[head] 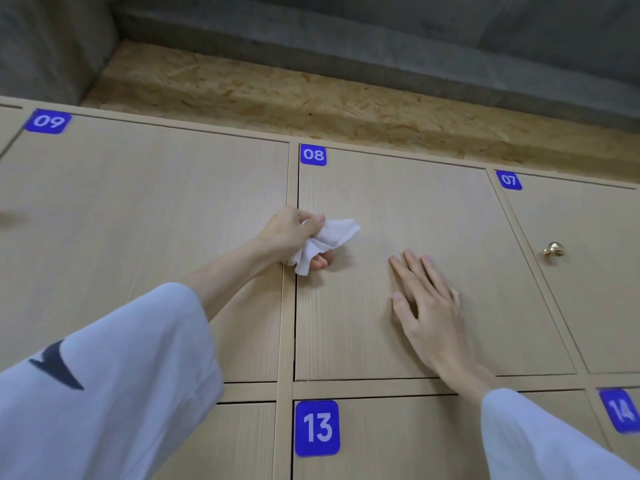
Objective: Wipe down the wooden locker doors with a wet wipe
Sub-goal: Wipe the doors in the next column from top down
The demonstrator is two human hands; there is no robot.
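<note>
Wet wipe (pixel 325 242) bunched in my clenched left hand (pixel 294 233) could skim door 08 (pixel 398 209) unevenly; my right hand (pixel 427 306), fingers straight, may smudge it.

**Blue number tags on the locker doors**

A blue tag reading "09" (pixel 48 121) stood at the top left corner of the left upper door (pixel 138 237). "08" (pixel 313 154) marked the middle upper door (pixel 415 209), and "07" (pixel 508 180) the right upper door (pixel 595 289). Below, "13" (pixel 317 428) sat on the lower middle door (pixel 398 441), and "14" (pixel 620 410) on the lower right one.
</note>
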